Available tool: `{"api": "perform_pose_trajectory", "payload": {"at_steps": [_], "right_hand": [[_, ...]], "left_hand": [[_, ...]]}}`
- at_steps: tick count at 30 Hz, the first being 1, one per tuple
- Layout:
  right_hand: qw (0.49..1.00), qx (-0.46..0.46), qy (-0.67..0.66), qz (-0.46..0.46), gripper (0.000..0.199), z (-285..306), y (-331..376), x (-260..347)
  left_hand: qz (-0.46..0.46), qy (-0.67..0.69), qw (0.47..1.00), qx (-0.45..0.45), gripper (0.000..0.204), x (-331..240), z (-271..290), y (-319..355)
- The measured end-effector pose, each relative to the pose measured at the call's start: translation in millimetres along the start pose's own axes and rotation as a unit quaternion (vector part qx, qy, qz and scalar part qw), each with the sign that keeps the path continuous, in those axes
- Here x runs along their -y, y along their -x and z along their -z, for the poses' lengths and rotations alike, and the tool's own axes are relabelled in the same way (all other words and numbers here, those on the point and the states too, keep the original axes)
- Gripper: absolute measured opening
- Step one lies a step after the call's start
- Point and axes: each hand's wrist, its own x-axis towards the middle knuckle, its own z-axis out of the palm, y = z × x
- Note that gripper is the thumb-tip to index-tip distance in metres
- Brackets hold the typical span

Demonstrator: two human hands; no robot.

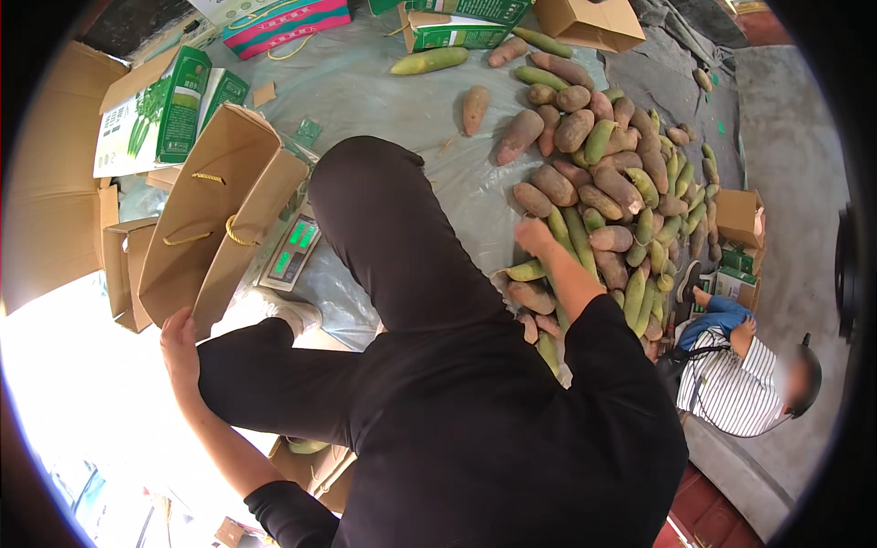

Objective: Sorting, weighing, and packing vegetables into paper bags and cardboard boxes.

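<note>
On the left, an open brown cardboard box (206,196) with yellow cord handles leans at a tilt beside a digital scale (294,247) with lit green displays. My left hand (181,347) is at the box's near lower corner, fingers bent against its edge. My right hand (536,237) is closed at the left side of a large heap, next to a long green cucumber-like vegetable (526,271). Whatever its fingers hold is hidden. Brownish-pink oval tubers (553,185) and more green vegetables (635,297) make up the heap.
Plastic sheeting (365,100) covers the floor. Printed green-and-white cartons (151,114) stand at the left, a pink carton (288,27) at the back. An open brown box (589,23) lies behind the heap. At the right sits a person in a striped shirt (726,393).
</note>
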Motion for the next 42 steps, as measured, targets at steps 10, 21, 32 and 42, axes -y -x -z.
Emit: {"api": "perform_pose_trajectory", "payload": {"at_steps": [10, 21, 32, 42], "right_hand": [[0.951, 0.003, -0.016, -0.308, 0.029, 34, 80, 26], [0.9, 0.055, 0.023, -0.432, 0.042, 38, 109, 16], [0.894, 0.042, -0.012, -0.446, 0.064, 24, 95, 33], [0.884, 0.101, -0.096, -0.446, 0.063, 14, 84, 16]], "left_hand": [[0.072, 0.087, 0.993, 0.03, 0.023, 1, -8, -5], [-0.073, 0.066, 0.991, -0.091, 0.04, -67, -45, -21], [-0.037, 0.129, 0.984, -0.114, 0.022, -116, -73, -65], [0.011, -0.046, 0.988, -0.147, 0.059, -55, -43, -16]]}}
